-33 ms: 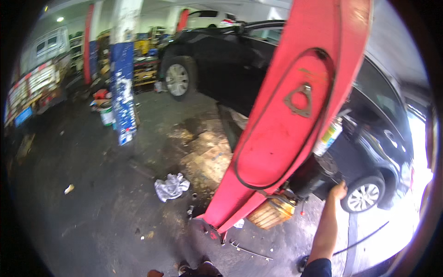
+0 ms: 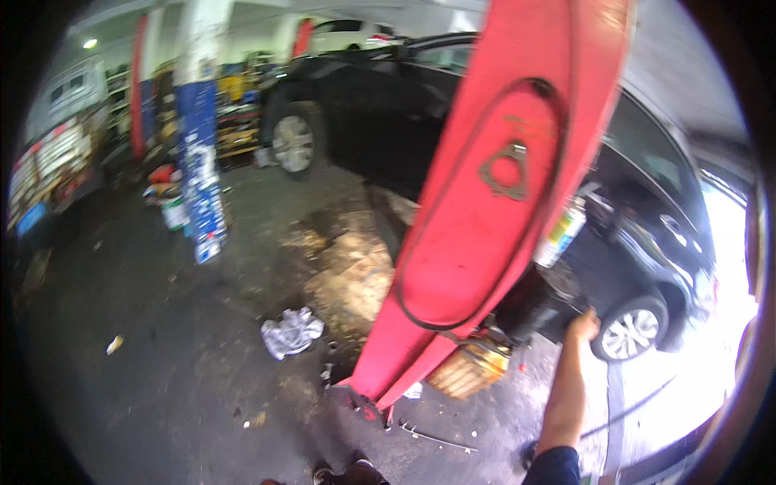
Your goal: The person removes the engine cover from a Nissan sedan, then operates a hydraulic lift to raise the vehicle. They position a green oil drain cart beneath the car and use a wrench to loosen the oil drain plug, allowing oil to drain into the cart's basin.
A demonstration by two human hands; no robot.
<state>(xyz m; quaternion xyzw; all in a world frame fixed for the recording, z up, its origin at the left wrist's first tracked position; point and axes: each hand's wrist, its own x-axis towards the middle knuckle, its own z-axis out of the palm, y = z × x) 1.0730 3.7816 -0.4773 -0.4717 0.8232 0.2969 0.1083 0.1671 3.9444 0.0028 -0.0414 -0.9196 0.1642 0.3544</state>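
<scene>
On the right, my right hand [image 2: 584,325] is closed around the end of a thin dark lever beside a black cylindrical unit [image 2: 524,305]. This unit is mounted on the side of a red lift post [image 2: 477,218]. Above it stands a spray can [image 2: 562,232] with a pale label. A metal gasket-like plate with a large hole [image 2: 503,171] hangs on the post's face, inside a loop of black cable or hose. Only a sliver of my left hand [image 2: 271,482] shows at the lower edge; its fingers are hidden.
A black car [image 2: 364,113] stands behind the post. Below the unit is a stained yellowish container [image 2: 467,370]. A crumpled cloth [image 2: 291,333], a thin metal rod [image 2: 436,439] and flattened cardboard [image 2: 352,275] lie on the floor. A blue-and-white pillar [image 2: 200,153] rises at left.
The whole view has shifted slightly, so the scene sits a little further left. My right hand stays at the lever. Less of my left hand shows at the lower edge.
</scene>
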